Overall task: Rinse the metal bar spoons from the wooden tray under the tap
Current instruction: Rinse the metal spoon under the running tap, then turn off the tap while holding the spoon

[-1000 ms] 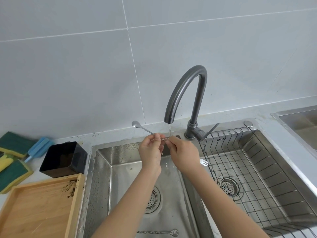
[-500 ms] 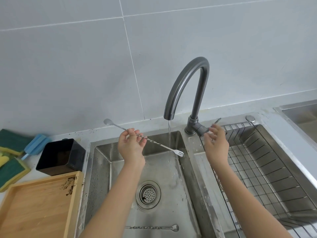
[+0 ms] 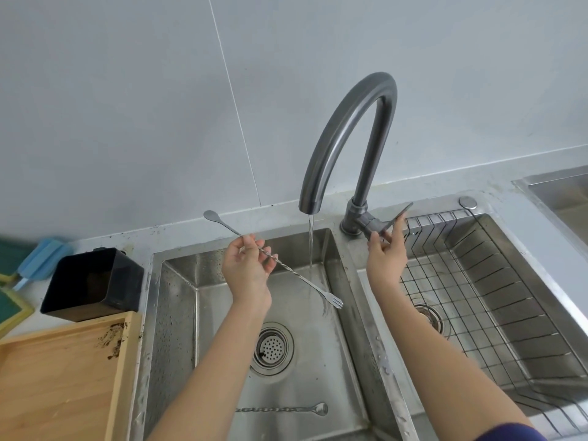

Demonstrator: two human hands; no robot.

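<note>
— Water (image 3: pixel 310 249) runs thin from the tap (image 3: pixel 346 135). Where's the bar spoon (image 3: pixel 288 271)?
— Left hand (image 3: pixel 246 268), grip pinched on its twisted stem, fork end beside the stream.
— Right hand (image 3: pixel 386 254)?
— Grip closed on the tap lever (image 3: pixel 397 216).
— Another spoon?
— Second spoon (image 3: pixel 283 409) lies at the near end of the left basin (image 3: pixel 178 313), right of the wooden tray (image 3: pixel 63 377).

Wooden tray (image 3: pixel 63 377) left of sink (image 3: pixel 178 313), tap (image 3: pixel 346 138) behind, second bar spoon (image 3: pixel 283 409) in basin.

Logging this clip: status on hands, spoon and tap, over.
Left hand pinching bar spoon, fork end in the stream. Right hand on tap lever. Second spoon on basin floor. Nothing in the way.
</note>
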